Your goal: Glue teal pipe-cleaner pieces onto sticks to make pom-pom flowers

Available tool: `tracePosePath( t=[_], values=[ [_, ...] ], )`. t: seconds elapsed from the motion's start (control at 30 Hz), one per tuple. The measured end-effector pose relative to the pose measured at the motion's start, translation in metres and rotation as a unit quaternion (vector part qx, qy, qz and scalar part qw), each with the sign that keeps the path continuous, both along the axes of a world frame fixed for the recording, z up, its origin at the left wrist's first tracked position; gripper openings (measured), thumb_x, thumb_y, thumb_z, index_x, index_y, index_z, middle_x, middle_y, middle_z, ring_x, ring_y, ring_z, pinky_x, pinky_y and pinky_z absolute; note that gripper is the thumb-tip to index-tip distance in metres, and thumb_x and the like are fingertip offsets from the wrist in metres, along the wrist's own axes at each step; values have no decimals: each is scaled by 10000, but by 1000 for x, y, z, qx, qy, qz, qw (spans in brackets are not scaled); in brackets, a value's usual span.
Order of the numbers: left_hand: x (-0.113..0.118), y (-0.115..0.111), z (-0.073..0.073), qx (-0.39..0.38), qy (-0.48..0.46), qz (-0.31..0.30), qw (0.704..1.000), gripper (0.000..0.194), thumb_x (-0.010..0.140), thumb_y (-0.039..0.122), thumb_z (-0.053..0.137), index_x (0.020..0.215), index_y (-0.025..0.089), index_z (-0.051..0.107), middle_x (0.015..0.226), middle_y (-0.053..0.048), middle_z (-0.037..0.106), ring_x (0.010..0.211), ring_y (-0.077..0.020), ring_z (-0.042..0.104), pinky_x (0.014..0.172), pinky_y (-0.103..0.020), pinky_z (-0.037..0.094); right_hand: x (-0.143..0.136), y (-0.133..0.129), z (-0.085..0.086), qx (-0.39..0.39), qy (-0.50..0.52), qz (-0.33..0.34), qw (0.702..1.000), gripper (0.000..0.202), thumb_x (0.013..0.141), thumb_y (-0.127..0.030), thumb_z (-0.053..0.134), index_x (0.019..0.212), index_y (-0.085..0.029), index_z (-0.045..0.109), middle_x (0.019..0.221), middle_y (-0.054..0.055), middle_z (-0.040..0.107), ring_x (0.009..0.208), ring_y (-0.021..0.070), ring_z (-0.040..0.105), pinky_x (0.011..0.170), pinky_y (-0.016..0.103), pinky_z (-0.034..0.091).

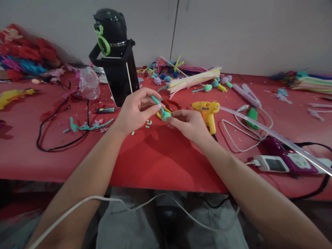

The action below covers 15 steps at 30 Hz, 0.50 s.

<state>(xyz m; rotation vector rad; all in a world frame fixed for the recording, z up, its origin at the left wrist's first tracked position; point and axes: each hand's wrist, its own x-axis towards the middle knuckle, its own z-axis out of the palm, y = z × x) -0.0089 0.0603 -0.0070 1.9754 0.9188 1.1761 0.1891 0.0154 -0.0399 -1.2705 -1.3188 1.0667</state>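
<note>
My left hand (136, 110) is closed, with thumb and fingers pinching the teal end of a fuzzy pipe cleaner (156, 100). My right hand (190, 125) is closed on the light green bunched head (165, 116) at the other end of that piece. Both hands meet just above the red table. Behind the fingers lies a tool with red and yellow handles (173, 104), partly hidden. A yellow glue gun (206, 110) rests right of my right hand, with a long clear glue stick (259, 126) out of its back. Small green clippings (148, 123) lie below my left hand.
A tall black flask (116, 69) stands behind my left hand. Pale pipe cleaners (194, 81) and pompom pieces lie at the back. A flat iron (246, 95), white cables and a purple power strip (282, 155) are right. Left lie a black cable loop (38, 135) and a plastic bottle (89, 83).
</note>
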Motion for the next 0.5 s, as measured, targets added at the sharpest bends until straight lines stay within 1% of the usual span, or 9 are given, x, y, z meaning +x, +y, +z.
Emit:
tracePosePath(
  t=[0.2,0.4,0.5],
  values=[
    [0,0,-3,24,17,-13,999,210,855,214,726,1049,231,648,889,5,745,858,-210,769,827,-362,650,0,2,-2,-7,0,-6,1000,264,695,-367,776,844,-159,713,758,52,740,734,203,701,752,351,570],
    [0,1,-4,36,23,-18,999,210,855,219,734,1044,228,643,902,4,748,851,-205,768,806,-350,651,0,3,-3,-15,4,-13,1000,251,683,-346,771,846,-163,717,759,43,736,739,198,703,743,338,571],
    [0,2,-5,36,23,-16,999,205,860,212,722,1046,227,637,891,4,745,852,-204,765,806,-350,652,-1,3,-2,-21,23,-1,1000,241,706,-357,746,845,-162,720,742,44,732,732,201,711,746,341,582]
  ],
)
